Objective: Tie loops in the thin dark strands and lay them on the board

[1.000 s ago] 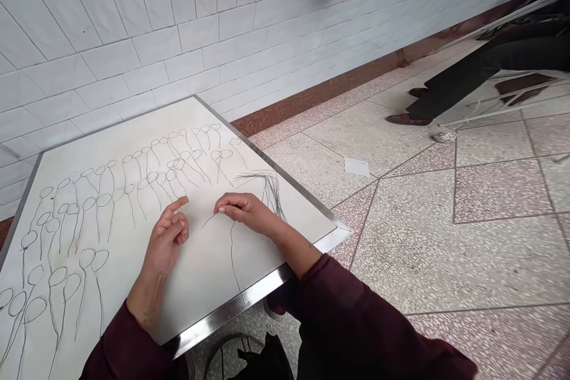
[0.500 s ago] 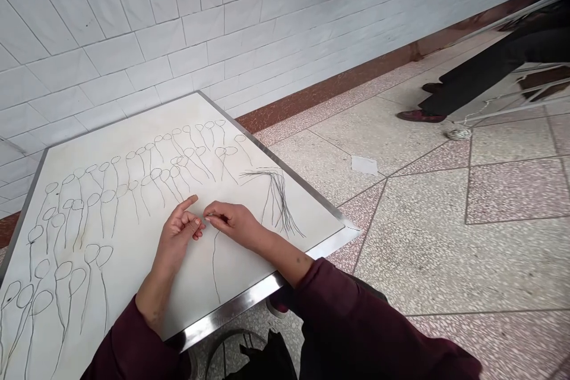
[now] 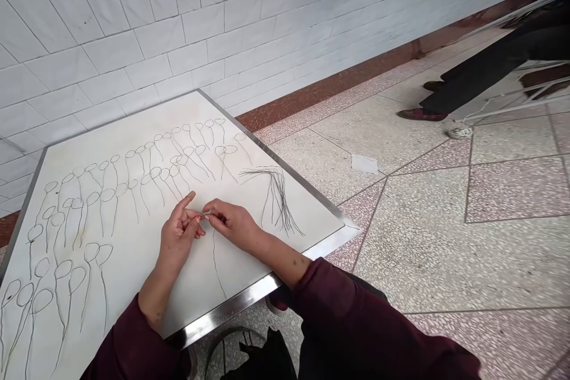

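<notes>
A thin dark wire [image 3: 215, 261] hangs down from between my two hands, over the near part of the white table [image 3: 249, 237]. My left hand [image 3: 180, 231] pinches its upper end between thumb and a finger, the index finger pointing up. My right hand [image 3: 229, 219] is closed in a pinch on the same wire, fingertips almost touching the left ones. The wire's top end is hidden by my fingers. Right of my hands lies a bundle of loose bent wires [image 3: 280, 202]. To the left, several wires shaped into loops with long tails [image 3: 107, 195] lie in rows.
A metal edge [image 3: 236, 306] frames the table, which stands against a white tiled wall [image 3: 146, 83]. On the floor are a white paper piece [image 3: 365, 164] and a coil of cord [image 3: 459, 131]. Another person's legs [image 3: 485, 65] show at the right. Something black [image 3: 267, 356] is below the table edge.
My fingertips have come closer together at the wire's top. The wire's lower end has swung slightly to the right.
</notes>
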Demonstrator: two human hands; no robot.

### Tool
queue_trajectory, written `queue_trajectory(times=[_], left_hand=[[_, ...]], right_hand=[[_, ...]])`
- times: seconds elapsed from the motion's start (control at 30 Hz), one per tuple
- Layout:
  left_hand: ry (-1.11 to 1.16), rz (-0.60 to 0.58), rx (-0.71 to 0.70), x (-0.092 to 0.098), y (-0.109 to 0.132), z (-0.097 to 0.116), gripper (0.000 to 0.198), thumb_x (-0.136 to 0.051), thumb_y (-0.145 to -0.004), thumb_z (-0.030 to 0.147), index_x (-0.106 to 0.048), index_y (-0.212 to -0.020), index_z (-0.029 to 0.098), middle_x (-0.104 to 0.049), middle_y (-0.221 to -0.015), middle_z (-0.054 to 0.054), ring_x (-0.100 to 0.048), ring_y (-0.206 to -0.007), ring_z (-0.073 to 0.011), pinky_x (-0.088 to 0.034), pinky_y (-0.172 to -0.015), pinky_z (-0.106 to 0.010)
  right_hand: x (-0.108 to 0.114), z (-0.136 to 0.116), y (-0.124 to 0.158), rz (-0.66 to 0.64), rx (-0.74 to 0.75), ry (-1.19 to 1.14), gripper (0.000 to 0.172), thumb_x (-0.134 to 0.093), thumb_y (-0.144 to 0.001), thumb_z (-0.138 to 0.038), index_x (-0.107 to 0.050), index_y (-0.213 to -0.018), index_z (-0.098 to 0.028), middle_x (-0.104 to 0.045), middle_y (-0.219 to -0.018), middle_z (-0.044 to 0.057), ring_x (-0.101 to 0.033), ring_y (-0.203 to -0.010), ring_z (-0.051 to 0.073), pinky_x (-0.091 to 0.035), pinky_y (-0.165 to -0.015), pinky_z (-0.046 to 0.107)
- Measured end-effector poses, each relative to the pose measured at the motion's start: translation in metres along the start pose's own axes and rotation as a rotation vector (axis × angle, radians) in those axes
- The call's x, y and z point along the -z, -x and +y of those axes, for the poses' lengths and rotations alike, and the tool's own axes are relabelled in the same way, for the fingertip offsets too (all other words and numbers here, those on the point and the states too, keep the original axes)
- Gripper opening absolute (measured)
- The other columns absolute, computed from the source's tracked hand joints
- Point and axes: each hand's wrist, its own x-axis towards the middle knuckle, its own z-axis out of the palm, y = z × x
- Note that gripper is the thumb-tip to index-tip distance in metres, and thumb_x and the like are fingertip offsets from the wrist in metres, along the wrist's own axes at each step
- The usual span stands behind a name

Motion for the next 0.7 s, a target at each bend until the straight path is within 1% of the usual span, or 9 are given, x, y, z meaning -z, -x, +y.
queue_trajectory(times=[0.1,0.17,0.23,0.4,0.53,0.63,0.7], left_hand=[[-0.045,0.021,-0.012,-0.0004,0.0003,-0.0012,0.057,-0.060,-0.086,0.032,-0.044,-0.140,0.028,-0.066,-0.095,-0.003,-0.061,-0.065,-0.0117,-0.051,-0.067,-0.030],[-0.095,0.041,-0.020,-0.0006,0.0009,-0.0019,0.056,-0.060,-0.086,0.032,-0.044,-0.139,0.029,-0.066,-0.096,-0.002,-0.060,-0.064,-0.0111,-0.051,-0.067,-0.030],[-0.148,0.047,-0.028,-0.0003,0.0019,-0.0022,0.052,-0.056,-0.088,0.031,-0.045,-0.139,0.031,-0.066,-0.097,-0.001,-0.060,-0.062,-0.0104,-0.051,-0.067,-0.029],[-0.261,0.058,-0.040,0.0018,0.0046,-0.0005,0.046,-0.050,-0.090,0.030,-0.049,-0.136,0.032,-0.065,-0.095,0.000,-0.057,-0.061,-0.0101,-0.050,-0.068,-0.029],[-0.261,0.068,-0.030,0.0024,0.0054,0.0022,0.050,-0.052,-0.089,0.032,-0.045,-0.139,0.032,-0.065,-0.093,0.001,-0.056,-0.059,-0.0106,-0.050,-0.068,-0.030],[-0.266,0.081,-0.020,0.0017,0.0053,0.0039,0.052,-0.053,-0.088,0.031,-0.044,-0.140,0.033,-0.065,-0.095,0.001,-0.058,-0.061,-0.0111,-0.051,-0.071,-0.031],[-0.294,0.085,-0.027,0.0009,0.0053,0.0043,0.050,-0.052,-0.089,0.031,-0.045,-0.139,0.034,-0.066,-0.096,0.001,-0.059,-0.061,-0.0111,-0.051,-0.072,-0.031]], right_hand=[[0.0011,0.0000,-0.0010,0.008,0.058,-0.001,0.014,-0.048,-0.093,-0.018,-0.062,-0.095,-0.021,-0.067,-0.085,0.000,-0.058,-0.070,0.012,-0.042,-0.065,0.023],[0.0022,0.0011,-0.0018,-0.004,0.102,-0.007,0.017,-0.047,-0.094,-0.018,-0.063,-0.097,-0.021,-0.068,-0.092,0.002,-0.061,-0.079,0.013,-0.044,-0.070,0.024],[0.0030,0.0027,-0.0023,-0.006,0.132,0.001,0.017,-0.046,-0.095,-0.019,-0.064,-0.097,-0.021,-0.069,-0.091,0.002,-0.062,-0.081,0.014,-0.045,-0.072,0.025],[0.0029,0.0057,-0.0030,0.008,0.177,0.018,0.018,-0.048,-0.096,-0.024,-0.065,-0.095,-0.021,-0.069,-0.087,0.003,-0.062,-0.080,0.015,-0.047,-0.072,0.026],[0.0018,0.0058,-0.0026,-0.030,0.120,-0.019,0.015,-0.049,-0.095,-0.022,-0.064,-0.097,-0.021,-0.069,-0.091,0.001,-0.063,-0.079,0.014,-0.046,-0.071,0.025],[0.0006,0.0057,-0.0012,-0.028,0.027,-0.016,0.014,-0.053,-0.093,-0.024,-0.059,-0.106,-0.023,-0.068,-0.080,-0.002,-0.059,-0.067,0.013,-0.044,-0.065,0.024],[-0.0002,0.0053,-0.0003,-0.012,-0.017,-0.020,0.015,-0.055,-0.092,-0.026,-0.057,-0.107,-0.023,-0.065,-0.073,-0.003,-0.057,-0.062,0.013,-0.043,-0.062,0.024]])
